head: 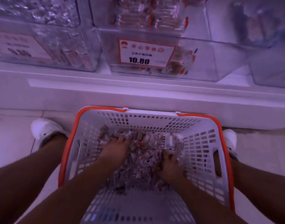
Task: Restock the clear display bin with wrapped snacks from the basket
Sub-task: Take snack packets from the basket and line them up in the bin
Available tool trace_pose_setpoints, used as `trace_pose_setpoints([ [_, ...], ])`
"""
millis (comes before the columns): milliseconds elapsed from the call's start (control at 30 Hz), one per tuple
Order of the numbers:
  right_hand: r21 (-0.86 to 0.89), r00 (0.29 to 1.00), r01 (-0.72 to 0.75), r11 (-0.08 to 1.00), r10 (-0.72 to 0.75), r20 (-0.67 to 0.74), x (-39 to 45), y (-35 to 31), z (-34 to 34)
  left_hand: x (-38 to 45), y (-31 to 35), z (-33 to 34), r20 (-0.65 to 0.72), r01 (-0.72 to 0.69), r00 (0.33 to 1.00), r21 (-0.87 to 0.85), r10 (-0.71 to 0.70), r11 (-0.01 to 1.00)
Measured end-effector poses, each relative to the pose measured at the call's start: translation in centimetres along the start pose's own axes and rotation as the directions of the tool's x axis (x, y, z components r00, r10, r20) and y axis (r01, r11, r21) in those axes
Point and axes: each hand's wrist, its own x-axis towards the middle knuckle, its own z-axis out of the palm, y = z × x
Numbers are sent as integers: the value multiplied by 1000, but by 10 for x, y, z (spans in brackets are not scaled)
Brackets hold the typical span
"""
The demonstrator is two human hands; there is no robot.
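Both hands down in the basket, gathering wrapped snacks.

My left hand [116,147] lies on the pile of wrapped snacks [138,152], fingers spread and curling into it; my right hand [169,162] digs in beside it, fingers bent round wrappers (how many I hold, I cannot tell), so I can scoop from both sides. The white basket [201,143] sits on the floor between my shoes, right under the shelf. Above, the clear display bin [203,62] with its price tag [146,53] stands part-filled; the shelf edge [138,83] juts out between basket and bin.

Clear-wrapped snacks [143,152] heap in the white, orange-rimmed basket [203,143] below the clear bin [211,62].
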Motion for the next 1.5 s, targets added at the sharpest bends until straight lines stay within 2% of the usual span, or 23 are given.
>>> trace_pose_setpoints([
  [67,-34,998,-40,999,38,-55,3,-6,10,10,6,15,49,54,997,-1,-54,999],
  [167,-115,994,-8,993,-4,-106,7,-19,16,18,11,31,55,128,990,19,-128,992],
  [367,-95,985,-29,995,13,-171,12,-41,24,24,23,45,4,121,993,33,-122,992],
  [467,-80,982,18,997,-33,-184,11,-31,29,31,26,44,16,129,992,-85,-128,988],
  [567,-1,979,62,998,-61,-194,11,-10,27,37,31,42,14,102,995,-162,-101,982],
  [700,234,980,91,968,-46,-193,15,12,18,36,32,39,-9,92,995,-287,-99,953],
  [800,270,976,62,961,-1,-219,17,17,14,29,37,38,-35,78,995,-377,-99,923],
  [900,357,971,40,933,48,-235,17,17,13,26,56,50,-15,25,999,-228,-29,973],
  [1000,337,973,24,941,55,-223,18,17,12,29,73,65,14,72,997,-129,-71,989],
  [1167,344,982,33,938,33,-183,17,10,20,43,86,86,53,132,990,-80,-129,988],
  [1400,19,987,-2,1000,5,-158,24,-5,38,48,85,91,90,28,996,-31,-26,999],
  [1500,-11,977,-45,999,41,-210,27,-14,43,42,77,88,56,-26,998,33,24,999],
])
